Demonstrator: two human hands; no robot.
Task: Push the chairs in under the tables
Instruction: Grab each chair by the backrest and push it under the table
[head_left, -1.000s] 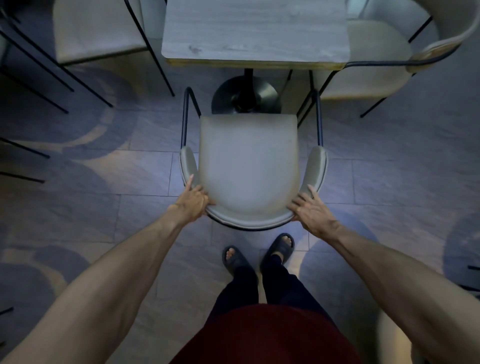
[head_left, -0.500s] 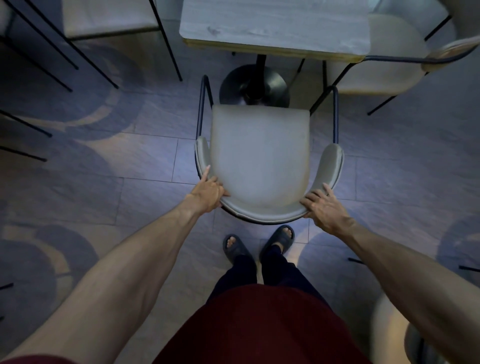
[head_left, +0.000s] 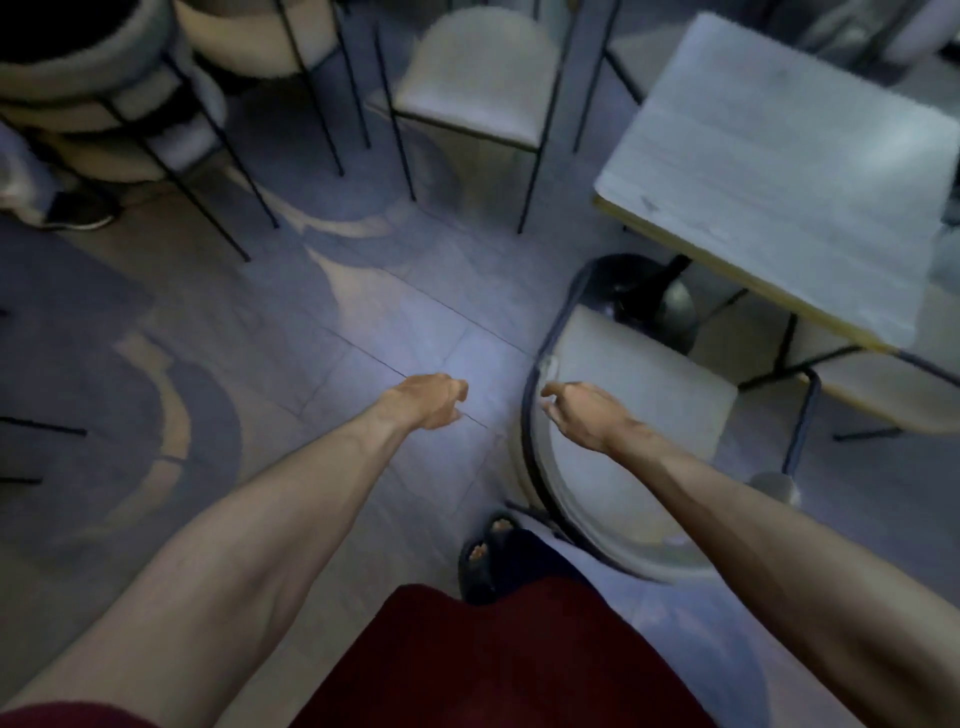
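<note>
Cream-padded chair with a dark metal frame sits right of centre, its seat front at the near-left corner of the grey wood-grain table; only that front edge reaches the table's round dark pedestal base, and most of the seat is out from under the top. Curved backrest is nearest the person, by their sandalled feet.

Right hand hovers over the chair's left armrest, fingers loosely curled and parted, gripping nothing; contact with the frame can't be confirmed, frame is blurred. Left hand is over bare floor tile, just left of the chair, fingers half curled, empty, not touching it.

Second cream chair sits tucked under the table's right side. Another pale chair with thin black legs stands far centre, well apart from the table. Stacked round pale seats sit far left. Dark red garment fills the near edge.
</note>
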